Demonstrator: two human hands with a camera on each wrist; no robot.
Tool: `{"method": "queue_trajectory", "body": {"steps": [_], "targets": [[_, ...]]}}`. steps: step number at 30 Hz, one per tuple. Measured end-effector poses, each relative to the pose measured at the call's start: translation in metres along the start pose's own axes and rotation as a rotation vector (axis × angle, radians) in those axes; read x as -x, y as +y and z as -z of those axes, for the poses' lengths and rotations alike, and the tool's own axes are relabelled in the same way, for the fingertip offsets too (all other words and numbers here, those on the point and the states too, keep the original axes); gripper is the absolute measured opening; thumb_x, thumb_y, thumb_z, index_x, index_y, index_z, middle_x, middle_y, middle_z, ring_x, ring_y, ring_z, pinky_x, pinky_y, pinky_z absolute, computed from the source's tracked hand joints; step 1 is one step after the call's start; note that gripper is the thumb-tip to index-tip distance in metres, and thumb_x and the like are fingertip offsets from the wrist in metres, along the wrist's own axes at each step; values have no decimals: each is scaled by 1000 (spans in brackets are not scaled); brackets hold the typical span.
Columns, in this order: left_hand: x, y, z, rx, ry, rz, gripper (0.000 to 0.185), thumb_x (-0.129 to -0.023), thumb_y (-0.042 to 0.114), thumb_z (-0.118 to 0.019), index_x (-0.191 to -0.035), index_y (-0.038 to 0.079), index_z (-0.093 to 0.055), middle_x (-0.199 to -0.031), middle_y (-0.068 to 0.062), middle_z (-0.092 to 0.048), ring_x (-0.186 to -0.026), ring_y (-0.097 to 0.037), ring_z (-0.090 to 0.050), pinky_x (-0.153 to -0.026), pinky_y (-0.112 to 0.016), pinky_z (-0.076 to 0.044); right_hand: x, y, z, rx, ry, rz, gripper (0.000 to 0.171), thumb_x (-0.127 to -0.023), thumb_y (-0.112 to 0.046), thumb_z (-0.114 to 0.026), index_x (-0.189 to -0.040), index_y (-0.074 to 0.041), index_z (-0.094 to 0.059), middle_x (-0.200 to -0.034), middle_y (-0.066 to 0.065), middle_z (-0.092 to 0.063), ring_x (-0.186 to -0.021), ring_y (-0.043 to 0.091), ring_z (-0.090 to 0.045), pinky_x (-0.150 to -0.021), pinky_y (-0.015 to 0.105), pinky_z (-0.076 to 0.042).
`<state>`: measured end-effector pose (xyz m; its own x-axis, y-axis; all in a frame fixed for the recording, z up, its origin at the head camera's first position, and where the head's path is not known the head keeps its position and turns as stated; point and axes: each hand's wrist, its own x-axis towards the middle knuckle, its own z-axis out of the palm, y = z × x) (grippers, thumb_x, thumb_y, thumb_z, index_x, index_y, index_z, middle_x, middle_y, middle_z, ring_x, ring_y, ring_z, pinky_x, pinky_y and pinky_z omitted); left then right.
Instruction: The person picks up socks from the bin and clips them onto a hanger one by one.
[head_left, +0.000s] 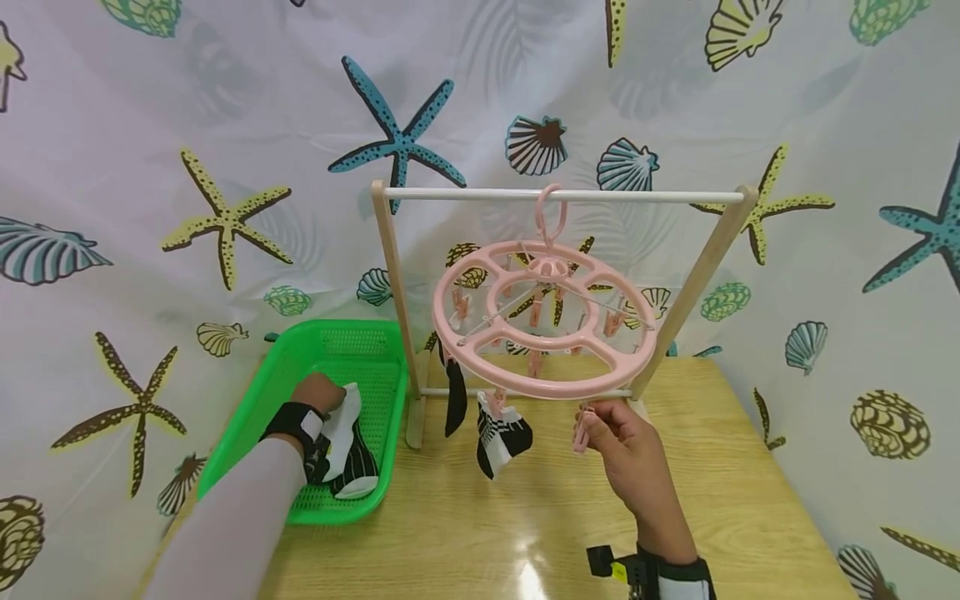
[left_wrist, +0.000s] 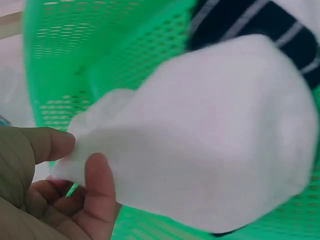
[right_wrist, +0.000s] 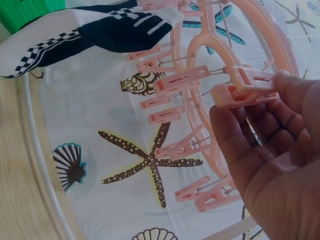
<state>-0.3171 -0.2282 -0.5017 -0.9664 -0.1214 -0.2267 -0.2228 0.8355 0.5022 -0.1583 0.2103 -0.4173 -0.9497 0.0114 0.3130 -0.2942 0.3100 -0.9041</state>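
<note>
Left of the round pink clip hanger (head_left: 549,267), the left hand (head_left: 318,392) pinches a sock (left_wrist: 210,135) by its white edge; below the rim, the right hand (head_left: 621,437) pinches a clothespin (head_left: 582,432), presumably steadying it

Looks to me like a small corner set up for household laundry, more a makeshift set than a lived-in room. Printed cloth (head_left: 480,75), all starfish and seashells, hangs behind the wood-grain surface (head_left: 450,533) and along both sides, so I can't see what room lies past it. A little wooden rack (head_left: 392,258) carries a round pink hanger (head_left: 551,389) with pegs (head_left: 536,310) and socks (head_left: 504,440), beside a green plastic basket (head_left: 363,337). The person wears straps (head_left: 678,571) with gear on both wrists, which suggests a recording spot; whether it's inside a home, I can't tell.
</note>
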Motion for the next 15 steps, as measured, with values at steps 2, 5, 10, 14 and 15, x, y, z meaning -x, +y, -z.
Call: {"method": "queue_trajectory", "body": {"steps": [2, 5, 10, 14, 15], "targets": [[2, 8, 5, 11, 28, -48, 31, -91, 9, -51, -60, 6, -49, -55, -5, -49, -52, -22, -55, -49, -31, -43, 1, 0, 0, -9, 3, -1, 20, -103, -18, -56, -107, 0, -64, -89, 12, -65, -76, 20, -66, -70, 30, -57], [8, 22, 12, 6, 70, -135, 30, -92, 7, -52, -63, 1, -53, -60, -10, -53, -59, -26, -57, -54, -35, -45, 1, 0, 0, -12, 6, -4, 20, -103, -17, -56, -107, 0, -64, -89, 13, -65, -76, 19, -66, -71, 30, -57], [17, 39, 19, 62, 134, -213, 29, -96, 10, -54, -111, -11, -67, -108, -29, -66, -90, -41, -64, -73, -48, -52, 2, 1, -1, -12, 2, -5, 20, -103, -18, -56, -109, 0, -63, -90, 13, -64, -77, 19, -65, -72, 29, -57], [28, 52, 26, 111, 162, -277, 31, -98, 9, -51, -116, -11, -66, -113, -30, -64, -94, -42, -63, -75, -50, -51, 1, 1, -2, -20, 0, 3, 19, -103, -17, -56, -108, 0, -63, -90, 13, -64, -77, 19, -65, -71, 30, -57], [31, 56, 28, 121, 169, -287, 32, -98, 10, -51, -118, -10, -65, -115, -30, -64, -96, -42, -63, -76, -50, -51, 1, 1, -2, -21, 1, 6, 19, -103, -16, -56, -108, 0, -63, -90, 13, -64, -77, 19, -65, -71, 30, -57]]}}
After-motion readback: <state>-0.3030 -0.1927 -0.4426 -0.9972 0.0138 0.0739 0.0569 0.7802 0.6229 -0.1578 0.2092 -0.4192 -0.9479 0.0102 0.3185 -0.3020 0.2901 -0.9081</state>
